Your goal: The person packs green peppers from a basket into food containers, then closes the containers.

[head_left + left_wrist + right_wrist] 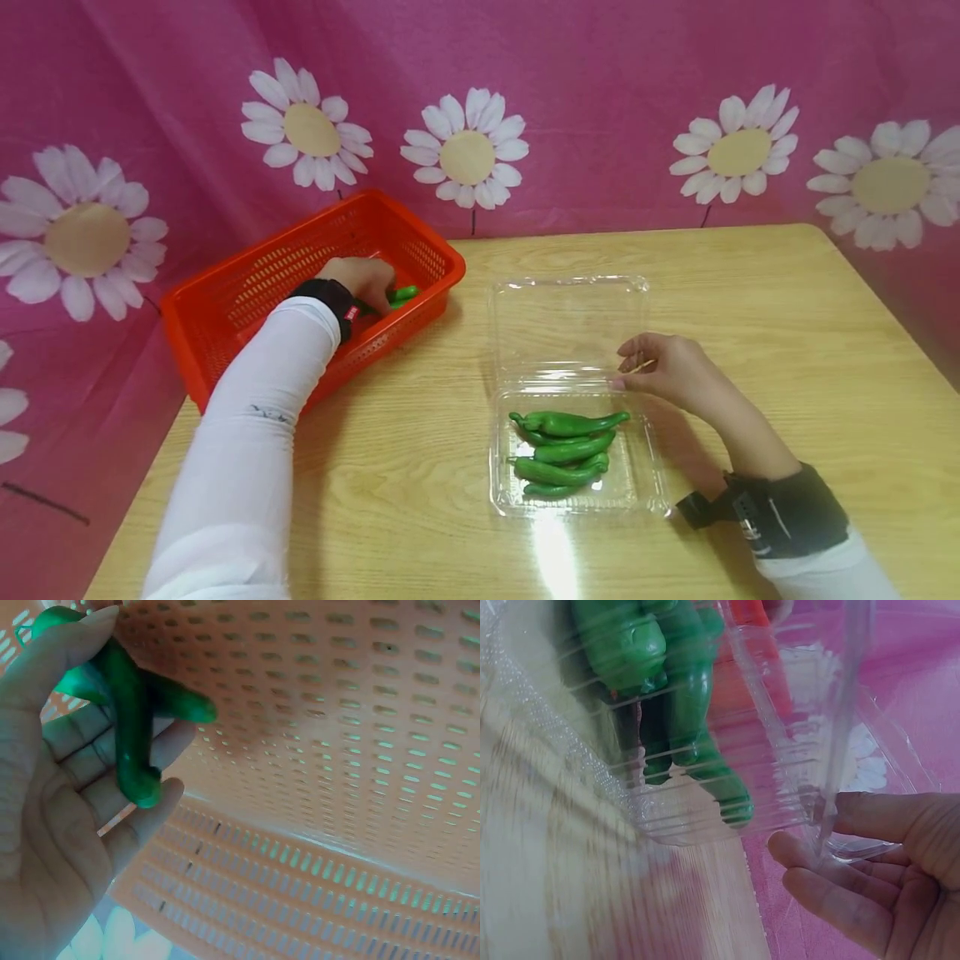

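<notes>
Inside the red plastic basket [450, 271], my left hand [363, 279] grips green chili peppers [133, 727]; the left wrist view shows at least two, with the thumb over them and the fingers beneath. A clear plastic clamshell container [495, 475] lies unfolded on the table, its lid [570, 321] on the far side. Several green chili peppers [570, 452] lie crosswise in its near half. At the container's right edge, close to the hinge, my right hand [678, 375] pinches the plastic between thumb and fingers.
A wooden table [787, 350] carries both the basket and the container. The basket stands at an angle on the left, against a pink cloth [585, 75] with white daisies behind the table. Both wrists wear black bands [795, 508].
</notes>
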`<state>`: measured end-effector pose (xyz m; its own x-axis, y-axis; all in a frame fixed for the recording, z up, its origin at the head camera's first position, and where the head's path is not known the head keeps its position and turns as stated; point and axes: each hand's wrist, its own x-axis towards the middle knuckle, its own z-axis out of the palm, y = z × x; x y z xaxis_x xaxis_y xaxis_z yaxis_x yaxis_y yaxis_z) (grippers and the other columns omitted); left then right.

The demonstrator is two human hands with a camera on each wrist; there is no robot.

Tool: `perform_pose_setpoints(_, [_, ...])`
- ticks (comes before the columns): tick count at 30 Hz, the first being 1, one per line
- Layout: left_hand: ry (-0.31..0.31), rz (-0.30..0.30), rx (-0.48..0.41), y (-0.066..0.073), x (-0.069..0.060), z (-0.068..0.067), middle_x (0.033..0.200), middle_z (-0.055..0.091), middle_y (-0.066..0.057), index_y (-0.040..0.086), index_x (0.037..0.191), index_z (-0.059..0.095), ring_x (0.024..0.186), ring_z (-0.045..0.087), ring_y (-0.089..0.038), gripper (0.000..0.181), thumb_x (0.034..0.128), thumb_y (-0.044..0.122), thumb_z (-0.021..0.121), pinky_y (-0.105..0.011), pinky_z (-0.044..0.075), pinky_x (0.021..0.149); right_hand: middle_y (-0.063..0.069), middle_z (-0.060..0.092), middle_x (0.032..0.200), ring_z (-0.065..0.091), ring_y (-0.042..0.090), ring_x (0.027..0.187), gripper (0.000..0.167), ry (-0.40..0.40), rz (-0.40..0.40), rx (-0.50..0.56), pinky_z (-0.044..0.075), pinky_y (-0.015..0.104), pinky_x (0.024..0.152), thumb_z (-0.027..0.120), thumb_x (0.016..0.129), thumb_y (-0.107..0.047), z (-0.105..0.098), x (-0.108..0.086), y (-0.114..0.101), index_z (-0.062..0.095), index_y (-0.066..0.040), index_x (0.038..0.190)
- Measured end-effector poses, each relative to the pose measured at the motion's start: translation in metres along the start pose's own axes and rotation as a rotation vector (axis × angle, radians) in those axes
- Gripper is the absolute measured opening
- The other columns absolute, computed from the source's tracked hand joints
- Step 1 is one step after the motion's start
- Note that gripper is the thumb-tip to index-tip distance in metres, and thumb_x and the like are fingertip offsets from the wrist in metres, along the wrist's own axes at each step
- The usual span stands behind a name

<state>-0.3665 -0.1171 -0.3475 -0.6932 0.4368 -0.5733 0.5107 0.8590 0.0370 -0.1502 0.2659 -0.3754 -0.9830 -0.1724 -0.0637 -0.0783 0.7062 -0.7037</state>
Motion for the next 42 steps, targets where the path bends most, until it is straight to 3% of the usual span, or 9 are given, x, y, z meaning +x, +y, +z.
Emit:
perform_pose_setpoints(8, [0.053, 0.013, -0.035, -0.015, -0.016, -0.001, 0.068, 0.049, 0.001, 0.007, 0.08, 0.064, 0.065, 0.045, -0.015, 0.025, 0.0769, 0.031, 0.073, -0.026, 0.036, 0.058, 0.008, 0.069, 0.085, 0.067, 0.018, 0.077, 0.042, 0.003, -0.009, -0.014, 0.051, 0.024, 0.064, 0.078, 0.077, -0.021, 0.001, 0.001, 0.001, 0.061, 0.007, 0.105])
perform_pose_setpoints(11, [0.086, 0.01, -0.04, -0.019, -0.024, -0.008, 0.069, 0.053, 0.0, 0.006, 0.081, 0.065, 0.066, 0.047, -0.016, 0.028, 0.0781, 0.032, 0.074, -0.026, 0.038, 0.059, 0.008, 0.069, 0.085, 0.067, 0.017, 0.076, 0.042, 0.009, -0.012, -0.025, 0.051, 0.024, 0.063, 0.078, 0.077, -0.021, 0.001, 0.001, 0.003, 0.062, 0.006, 0.105])
perform_pose_setpoints(18, [0.173, 0.081, -0.135, -0.018, -0.046, -0.029, 0.078, 0.06, -0.005, 0.001, 0.095, 0.066, 0.075, 0.052, -0.019, 0.031, 0.0827, 0.029, 0.07, -0.029, 0.043, 0.067, 0.007, 0.069, 0.084, 0.066, 0.015, 0.074, 0.041, 0.014, -0.008, -0.017, 0.051, 0.023, 0.063, 0.078, 0.077, -0.022, 0.001, -0.003, 0.006, 0.063, 0.006, 0.104])
perform_pose_setpoints(29, [0.211, 0.085, -0.028, -0.015, -0.081, -0.038, 0.073, 0.058, -0.003, 0.004, 0.091, 0.066, 0.07, 0.05, -0.018, 0.03, 0.0824, 0.033, 0.069, -0.029, 0.041, 0.063, 0.009, 0.069, 0.086, 0.066, 0.017, 0.077, 0.041, 0.004, -0.006, -0.025, 0.05, 0.025, 0.064, 0.078, 0.077, -0.02, -0.002, -0.001, 0.002, 0.062, 0.006, 0.104])
perform_pose_setpoints(34, [0.243, 0.089, 0.038, 0.0, -0.089, -0.041, 0.072, 0.058, -0.001, 0.008, 0.088, 0.067, 0.069, 0.051, -0.017, 0.028, 0.0815, 0.035, 0.068, -0.03, 0.041, 0.061, 0.009, 0.069, 0.084, 0.065, 0.016, 0.075, 0.039, 0.013, -0.02, -0.027, 0.05, 0.024, 0.063, 0.078, 0.077, -0.018, -0.002, -0.001, 0.004, 0.062, 0.006, 0.102])
perform_pose_setpoints(42, [0.253, 0.111, 0.132, 0.049, -0.101, -0.036, 0.071, 0.06, 0.002, 0.013, 0.089, 0.068, 0.068, 0.054, -0.016, 0.029, 0.0798, 0.04, 0.071, -0.032, 0.042, 0.064, 0.009, 0.069, 0.085, 0.064, 0.016, 0.076, 0.039, 0.004, -0.034, -0.017, 0.05, 0.024, 0.066, 0.078, 0.077, -0.015, -0.001, -0.001, 0.004, 0.061, 0.007, 0.104])
